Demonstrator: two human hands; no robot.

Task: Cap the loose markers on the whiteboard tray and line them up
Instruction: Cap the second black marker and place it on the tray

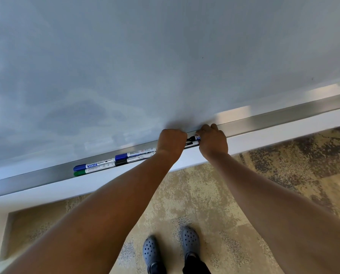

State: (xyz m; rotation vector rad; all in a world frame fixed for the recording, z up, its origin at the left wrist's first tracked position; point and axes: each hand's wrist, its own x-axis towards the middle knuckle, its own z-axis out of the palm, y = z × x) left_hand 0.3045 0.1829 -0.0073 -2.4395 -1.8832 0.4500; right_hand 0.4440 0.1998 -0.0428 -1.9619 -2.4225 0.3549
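A silver whiteboard tray [36, 179] runs along the bottom of the board. On it lie several capped markers: a blue-capped one [95, 165], a green-capped one [86, 172], another blue-capped one [134, 154] and a black-capped one [129, 160]. My left hand [171, 140] and my right hand [212, 141] are fisted close together over the tray. Between them shows a marker [193, 138] with a black tip, and a white marker barrel [192, 144] lies just below it. My right hand grips the marker; what my left fist holds is hidden.
The whiteboard [165, 56] fills the upper view. Below the tray is a white wall strip [264, 135], then patterned carpet [204, 194]. My two feet in blue clogs [171, 252] stand on the carpet. The tray's right stretch [283, 117] holds nothing visible.
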